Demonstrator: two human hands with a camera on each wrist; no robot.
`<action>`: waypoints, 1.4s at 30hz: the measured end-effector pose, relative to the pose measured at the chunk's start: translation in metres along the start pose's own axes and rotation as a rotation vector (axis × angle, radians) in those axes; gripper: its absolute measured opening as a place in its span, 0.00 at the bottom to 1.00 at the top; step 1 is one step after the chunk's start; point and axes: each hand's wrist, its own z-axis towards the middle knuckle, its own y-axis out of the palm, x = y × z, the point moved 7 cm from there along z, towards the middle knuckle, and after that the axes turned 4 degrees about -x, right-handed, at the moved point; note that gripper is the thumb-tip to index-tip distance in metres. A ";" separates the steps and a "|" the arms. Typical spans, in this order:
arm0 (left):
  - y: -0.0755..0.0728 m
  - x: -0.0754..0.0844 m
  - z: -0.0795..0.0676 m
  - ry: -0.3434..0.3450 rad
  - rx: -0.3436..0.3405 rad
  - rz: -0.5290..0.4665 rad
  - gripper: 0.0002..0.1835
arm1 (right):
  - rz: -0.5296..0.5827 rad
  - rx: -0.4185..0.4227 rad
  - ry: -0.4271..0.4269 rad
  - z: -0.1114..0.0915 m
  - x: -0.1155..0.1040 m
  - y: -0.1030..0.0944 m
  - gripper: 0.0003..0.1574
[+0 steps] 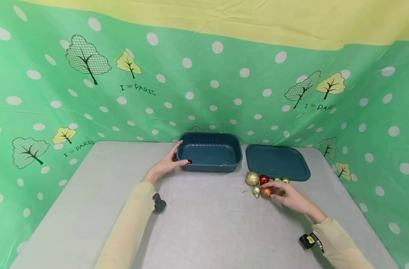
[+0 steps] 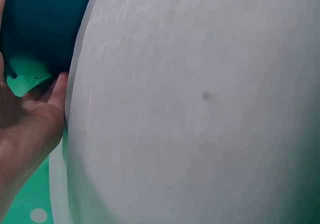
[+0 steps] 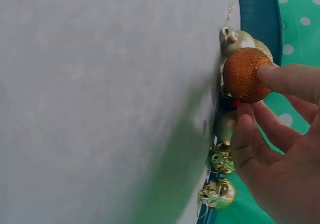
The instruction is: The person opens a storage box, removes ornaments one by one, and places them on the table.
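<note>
My left hand (image 1: 165, 164) holds the left end of a dark blue rectangular box (image 1: 209, 168), its thumb at the front corner and a finger up along the side. A small shiny dark red patch shows by the thumb tip. In the left wrist view the box (image 2: 42, 28) is partly cut off. My right hand (image 1: 293, 196) reaches over a cluster of Christmas baubles; one finger touches a glittery orange bauble (image 3: 246, 78), and the thumb stands just apart from it. Beside it lie a large glittery gold bauble (image 1: 252, 178), a red bauble (image 1: 264, 179) and a small pale gold bauble (image 1: 256, 190).
A dark blue lid (image 1: 278, 160) lies flat right of the box, behind the baubles. Shiny green-gold baubles (image 3: 218, 193) sit at its front edge. A green dotted curtain (image 1: 204, 89) hangs behind the grey table (image 1: 204, 224) and at its sides.
</note>
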 end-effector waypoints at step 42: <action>0.000 0.003 -0.004 0.028 -0.014 -0.007 0.49 | 0.256 0.090 0.025 0.079 -0.042 0.006 0.18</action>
